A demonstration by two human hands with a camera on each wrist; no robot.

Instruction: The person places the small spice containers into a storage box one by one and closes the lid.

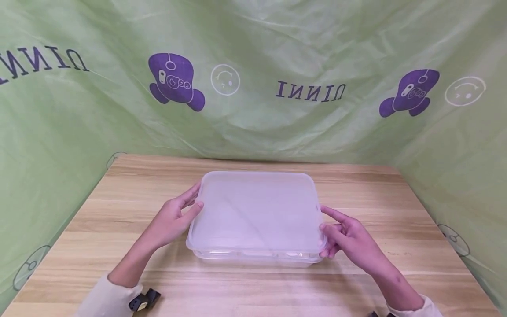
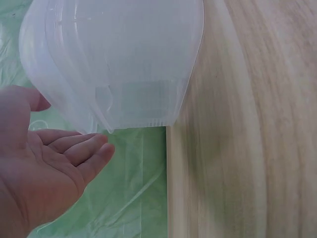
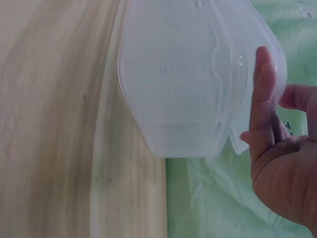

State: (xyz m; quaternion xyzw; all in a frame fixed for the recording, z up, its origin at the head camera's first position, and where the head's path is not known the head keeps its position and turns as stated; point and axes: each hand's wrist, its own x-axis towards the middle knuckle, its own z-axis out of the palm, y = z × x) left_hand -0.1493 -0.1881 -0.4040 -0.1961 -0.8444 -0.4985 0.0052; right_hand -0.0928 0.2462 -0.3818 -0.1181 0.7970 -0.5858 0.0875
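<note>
A frosted translucent lid (image 1: 257,211) lies over a clear rectangular plastic box (image 1: 253,260) on the table. My left hand (image 1: 176,220) holds the lid's left edge, thumb on the rim and fingers along the side. On the opposite edge, my right hand (image 1: 348,240) grips the lid between thumb and fingers near its front right corner. The right wrist view shows the lid (image 3: 272,59) standing apart from the box (image 3: 173,84) at its far end. From the left wrist, the left hand's fingers (image 2: 91,153) reach beneath the lid's rim. The box's contents cannot be made out.
The box stands on a wood-grain table (image 1: 130,198). A green printed cloth (image 1: 253,127) hangs behind the table and along both sides. A small black device (image 1: 144,300) sits at the left cuff.
</note>
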